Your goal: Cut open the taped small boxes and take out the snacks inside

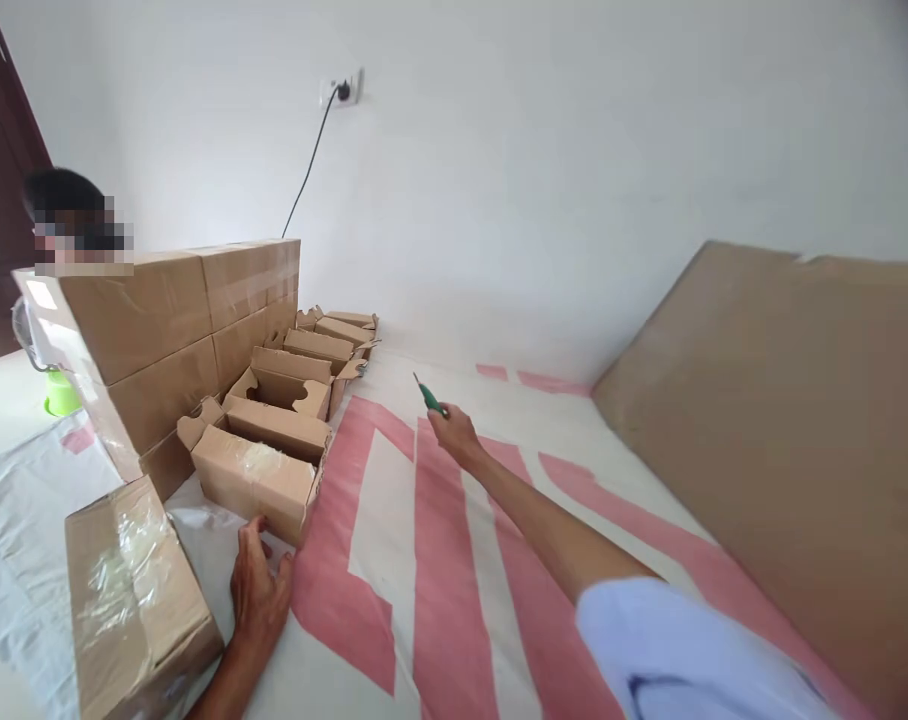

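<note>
Currently, right hand (455,432) out over the striped cloth (454,560), my fingers closed round a green tool (430,397), its thin tip pointing up and away, apart from any box. Left hand (259,592) low, between the near box (255,482) and the taped box (128,600); fingers half curled, thumb spread, nothing seen in the grasp. Cannot tell whether fingertips touch the near box. Done, by my reading: the near box and the next box (315,400) stand with tops open, flaps up, in a row running back to the wall (574,180); farther ones look much the same, insides hidden. Left over: taped box, top seemingly closed under shiny tape. Stack (146,310) beside the row looks closed too; whether it counts as remaining work, unclear.
</note>
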`<state>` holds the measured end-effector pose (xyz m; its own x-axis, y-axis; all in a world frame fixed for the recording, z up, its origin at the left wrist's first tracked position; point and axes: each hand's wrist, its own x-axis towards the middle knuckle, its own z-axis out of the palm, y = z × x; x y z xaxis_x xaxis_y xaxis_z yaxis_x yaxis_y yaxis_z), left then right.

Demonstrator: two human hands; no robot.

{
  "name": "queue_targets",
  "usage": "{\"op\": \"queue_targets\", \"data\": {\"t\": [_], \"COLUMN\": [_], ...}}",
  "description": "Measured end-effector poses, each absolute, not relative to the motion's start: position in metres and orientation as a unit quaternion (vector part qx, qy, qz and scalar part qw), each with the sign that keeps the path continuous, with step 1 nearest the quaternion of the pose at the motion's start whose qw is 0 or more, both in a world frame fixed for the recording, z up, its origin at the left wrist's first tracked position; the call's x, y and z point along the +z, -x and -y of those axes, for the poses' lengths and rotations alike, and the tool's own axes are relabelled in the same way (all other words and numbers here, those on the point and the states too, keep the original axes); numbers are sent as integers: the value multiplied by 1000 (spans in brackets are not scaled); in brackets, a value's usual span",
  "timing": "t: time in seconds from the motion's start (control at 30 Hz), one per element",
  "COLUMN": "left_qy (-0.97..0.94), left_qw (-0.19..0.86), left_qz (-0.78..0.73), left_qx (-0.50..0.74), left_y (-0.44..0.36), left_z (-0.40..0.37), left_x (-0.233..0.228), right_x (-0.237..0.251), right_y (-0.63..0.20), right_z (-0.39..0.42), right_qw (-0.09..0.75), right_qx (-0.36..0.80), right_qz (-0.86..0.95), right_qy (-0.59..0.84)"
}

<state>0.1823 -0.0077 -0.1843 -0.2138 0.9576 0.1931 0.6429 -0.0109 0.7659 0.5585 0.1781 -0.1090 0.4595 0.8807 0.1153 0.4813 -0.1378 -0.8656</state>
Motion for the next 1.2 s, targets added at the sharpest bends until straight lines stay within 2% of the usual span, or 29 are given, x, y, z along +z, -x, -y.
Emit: {"op": "queue_targets", "data": {"t": [0.13, 0.27, 0.47, 0.73, 1.0, 1.1, 1.2], "left_qy": [-619, -624, -642, -683, -793, -816, -770], "left_qw": [194, 201, 220, 240, 229, 183, 32], "left_qz": [-656, -653, -638, -624, -494, -452, -543], "left_qx": [387, 378, 364, 294, 272, 309, 334], "left_y": [-183, -181, -174, -167, -161, -130, -76], "left_z": [9, 12, 23, 47, 98, 106, 91], "left_x": [-177, -174, -171, -156, -120, -85, -43], "right_x": [-119, -149, -201, -214, -220, -217, -211], "right_y": [-562, -566, -587, -617, -603, -598, -590], "right_z": [-44, 82, 205, 255, 265, 268, 270], "right_qw": [385, 329, 255, 187, 205, 229, 247], "right_qx": [192, 178, 107, -19, -35, -57, -73], "right_qz": [492, 473, 484, 512, 453, 449, 449], "right_qy": [757, 798, 830, 838, 867, 862, 855]}}
